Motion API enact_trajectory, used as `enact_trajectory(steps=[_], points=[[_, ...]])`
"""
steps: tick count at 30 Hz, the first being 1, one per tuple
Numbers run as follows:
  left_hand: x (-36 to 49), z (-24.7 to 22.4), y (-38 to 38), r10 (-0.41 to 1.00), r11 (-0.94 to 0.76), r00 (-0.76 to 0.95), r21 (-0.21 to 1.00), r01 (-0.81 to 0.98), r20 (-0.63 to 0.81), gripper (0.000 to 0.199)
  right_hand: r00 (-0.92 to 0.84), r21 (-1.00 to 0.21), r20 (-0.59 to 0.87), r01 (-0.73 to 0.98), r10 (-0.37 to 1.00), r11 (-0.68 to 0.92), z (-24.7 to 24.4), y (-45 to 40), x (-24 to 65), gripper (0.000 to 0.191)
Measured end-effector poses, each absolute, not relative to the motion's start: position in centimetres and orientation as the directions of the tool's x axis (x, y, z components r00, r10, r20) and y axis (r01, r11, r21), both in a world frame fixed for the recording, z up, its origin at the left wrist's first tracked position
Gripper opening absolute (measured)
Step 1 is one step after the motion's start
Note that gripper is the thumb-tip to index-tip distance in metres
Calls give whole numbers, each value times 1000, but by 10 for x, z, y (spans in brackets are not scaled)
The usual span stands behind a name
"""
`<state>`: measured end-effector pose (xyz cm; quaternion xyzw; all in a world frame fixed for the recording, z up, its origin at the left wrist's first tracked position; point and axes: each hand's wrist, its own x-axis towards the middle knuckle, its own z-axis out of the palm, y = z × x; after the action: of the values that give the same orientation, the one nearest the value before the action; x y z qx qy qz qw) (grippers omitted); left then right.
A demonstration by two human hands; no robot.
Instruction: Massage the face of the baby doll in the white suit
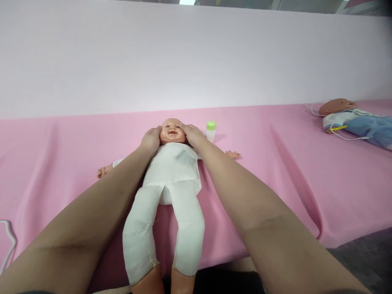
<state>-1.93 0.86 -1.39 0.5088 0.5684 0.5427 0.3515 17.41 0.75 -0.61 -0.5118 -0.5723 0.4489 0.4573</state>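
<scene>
A baby doll (173, 167) with a white cloth body lies on its back on the pink-covered surface, its legs toward me. My left hand (152, 139) cups one side of the doll's head, and my right hand (193, 135) cups the other, so the head is held between both palms. The fingers are partly hidden at the sides of the head. Both doll arms stretch outward past my forearms. Just beyond my right wrist stands a small white bottle (210, 134) with a green cap, upright and untouched.
A second doll (364, 122) in blue and white clothes lies at the far right, with thin white cords and a yellow strip by it. A white wall (196, 61) rises behind the pink cloth (254, 139). Part of a white cord (11, 237) shows at lower left.
</scene>
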Motion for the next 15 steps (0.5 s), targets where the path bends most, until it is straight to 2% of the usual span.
enact_trajectory(steps=[5,11,15], points=[[-14,-6,0,963,-92,-236,983,161,129,40,-64,-990,79,110,995,86,-14,13,172,60],[-12,2,-10,956,-69,-253,950,305,150,35,-48,-993,85,77,995,89,-19,16,172,59],[-15,0,-10,962,-68,-233,951,301,142,38,-65,-991,121,46,991,124,-22,17,172,56]])
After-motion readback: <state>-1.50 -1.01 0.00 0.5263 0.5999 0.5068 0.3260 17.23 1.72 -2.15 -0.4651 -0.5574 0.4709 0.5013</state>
